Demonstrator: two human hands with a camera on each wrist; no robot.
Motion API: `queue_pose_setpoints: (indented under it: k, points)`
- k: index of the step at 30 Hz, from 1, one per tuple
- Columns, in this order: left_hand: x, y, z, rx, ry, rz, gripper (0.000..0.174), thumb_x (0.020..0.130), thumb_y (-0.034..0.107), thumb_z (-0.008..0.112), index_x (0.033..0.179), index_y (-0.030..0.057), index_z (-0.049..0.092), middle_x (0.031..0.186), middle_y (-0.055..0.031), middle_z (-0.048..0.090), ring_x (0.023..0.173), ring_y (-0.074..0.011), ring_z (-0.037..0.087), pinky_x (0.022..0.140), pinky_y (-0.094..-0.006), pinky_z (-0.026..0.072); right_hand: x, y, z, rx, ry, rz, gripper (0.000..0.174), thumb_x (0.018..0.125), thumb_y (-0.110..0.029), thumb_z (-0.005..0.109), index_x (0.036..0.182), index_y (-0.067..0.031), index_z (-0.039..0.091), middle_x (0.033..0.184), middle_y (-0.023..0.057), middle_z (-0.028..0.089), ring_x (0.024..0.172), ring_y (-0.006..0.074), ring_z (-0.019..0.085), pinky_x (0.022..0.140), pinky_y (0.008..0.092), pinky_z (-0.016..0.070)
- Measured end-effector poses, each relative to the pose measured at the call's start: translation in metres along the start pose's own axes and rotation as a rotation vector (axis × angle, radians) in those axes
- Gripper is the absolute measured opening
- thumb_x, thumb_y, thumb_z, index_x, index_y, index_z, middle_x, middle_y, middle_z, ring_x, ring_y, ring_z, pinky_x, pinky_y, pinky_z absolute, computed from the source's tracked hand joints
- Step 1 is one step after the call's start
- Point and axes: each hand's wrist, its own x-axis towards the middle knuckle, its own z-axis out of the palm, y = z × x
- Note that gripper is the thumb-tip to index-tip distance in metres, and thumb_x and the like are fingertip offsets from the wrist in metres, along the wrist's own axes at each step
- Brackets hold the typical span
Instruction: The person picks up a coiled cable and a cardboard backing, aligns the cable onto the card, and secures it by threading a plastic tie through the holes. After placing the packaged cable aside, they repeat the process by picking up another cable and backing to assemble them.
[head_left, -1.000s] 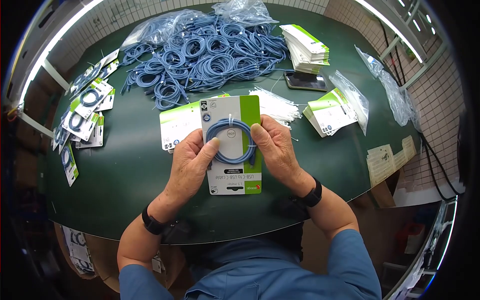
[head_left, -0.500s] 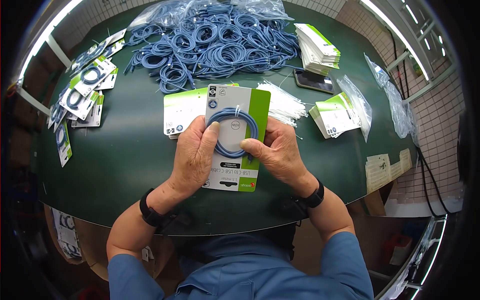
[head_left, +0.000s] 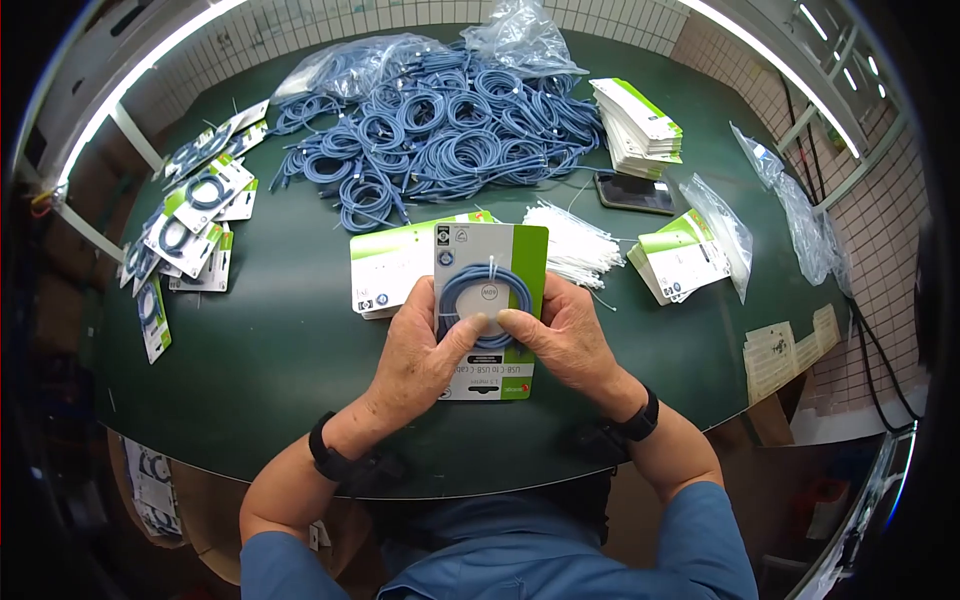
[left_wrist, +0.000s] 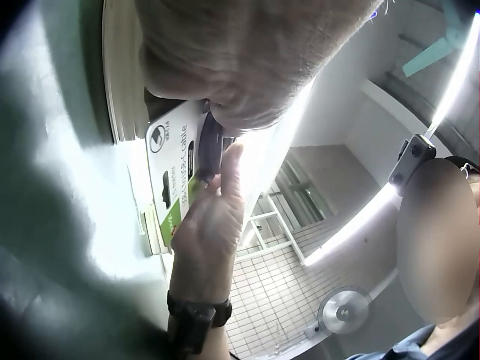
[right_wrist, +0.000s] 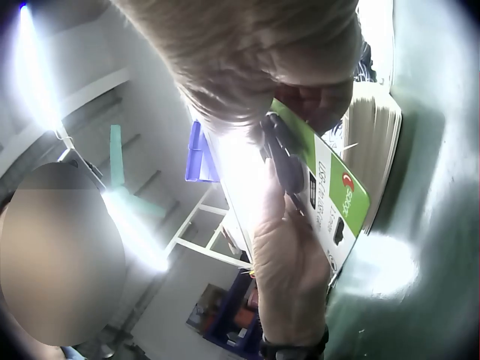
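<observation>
A white and green cardboard packaging card (head_left: 518,380) is held up over the table between both hands, its print upside down in the head view. On its front lies a coiled blue USB-C cable (head_left: 456,284), with a white cable tie (head_left: 492,266) at the top of the coil. My left hand (head_left: 412,350) grips the card's left edge, thumb across the lower coil. My right hand (head_left: 570,336) grips the right edge, its thumb on the coil too, tip close to the left thumb. The other fingers are behind the card, mostly hidden.
Behind lies a heap of coiled blue cables (head_left: 460,140). A card stack (head_left: 385,270), white cable ties (head_left: 572,245), a phone (head_left: 636,194) and more cards (head_left: 690,258) surround the hands. Finished-looking carded cables (head_left: 200,205) pile at left; plastic bags (head_left: 800,220) lie right.
The right thumb has moved from the card's right edge down and inward onto the lower coil. The left thumb has also slid down, so both tips now lie close together.
</observation>
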Motion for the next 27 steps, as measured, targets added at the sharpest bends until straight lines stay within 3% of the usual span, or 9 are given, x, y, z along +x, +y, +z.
queue_pose_setpoints:
  k: [5,8,17,21,25,27]
  points:
    - [-0.003,0.000,-0.003,0.097,-0.050,-0.011,0.024,0.107,0.019,0.055,0.116,-0.0034,0.053,0.097,-0.0104,0.067,0.088,-0.0131,0.061,0.078,-0.0318,0.0532,-0.002,-0.002,0.001,0.010,0.067,-0.059,0.036,0.103,-0.025,0.070,0.125,0.0032,0.064,0.108,0.0051,0.073,0.091,0.0081,0.065,0.081,0.0246,0.0550]
    - [-0.004,0.000,-0.004,0.187,-0.050,-0.012,0.020,0.107,0.016,0.052,0.112,-0.0038,0.052,0.092,-0.0137,0.066,0.083,-0.0149,0.062,0.074,-0.0330,0.0531,-0.003,-0.005,0.001,-0.095,0.104,-0.065,0.035,0.104,-0.029,0.068,0.119,0.0030,0.067,0.097,0.0020,0.072,0.084,0.0061,0.061,0.073,0.0232,0.0517]
    - [-0.010,0.002,0.000,0.228,-0.019,0.032,0.016,0.106,0.013,0.049,0.108,-0.0034,0.052,0.083,-0.0119,0.064,0.072,-0.0148,0.059,0.067,-0.0328,0.0517,-0.007,-0.012,0.005,-0.174,0.150,-0.110,0.031,0.105,-0.028,0.067,0.109,0.0027,0.069,0.082,-0.0016,0.066,0.075,0.0043,0.055,0.064,0.0228,0.0470]
    - [-0.007,0.002,-0.001,0.164,-0.055,0.014,0.018,0.107,0.012,0.048,0.113,-0.0030,0.054,0.089,-0.0097,0.065,0.073,-0.0127,0.059,0.067,-0.0306,0.0518,-0.005,-0.012,0.007,-0.127,0.158,-0.167,0.031,0.105,-0.028,0.068,0.109,0.0027,0.069,0.081,-0.0016,0.066,0.074,0.0042,0.055,0.063,0.0227,0.0467]
    - [-0.001,0.001,0.005,0.059,0.009,-0.030,0.021,0.105,0.008,0.056,0.122,-0.0035,0.057,0.098,-0.0077,0.066,0.076,-0.0112,0.061,0.071,-0.0281,0.0538,-0.005,-0.005,0.004,-0.184,0.189,-0.158,0.030,0.104,-0.027,0.068,0.109,0.0030,0.069,0.082,-0.0016,0.066,0.074,0.0043,0.055,0.063,0.0226,0.0466]
    - [0.000,0.016,0.010,0.037,0.096,0.056,0.024,0.102,0.004,0.062,0.125,-0.0040,0.058,0.103,-0.0069,0.066,0.081,-0.0106,0.064,0.075,-0.0264,0.0550,-0.005,-0.009,0.003,-0.164,0.164,-0.139,0.031,0.104,-0.027,0.069,0.111,0.0030,0.068,0.084,-0.0015,0.066,0.075,0.0043,0.055,0.064,0.0225,0.0471]
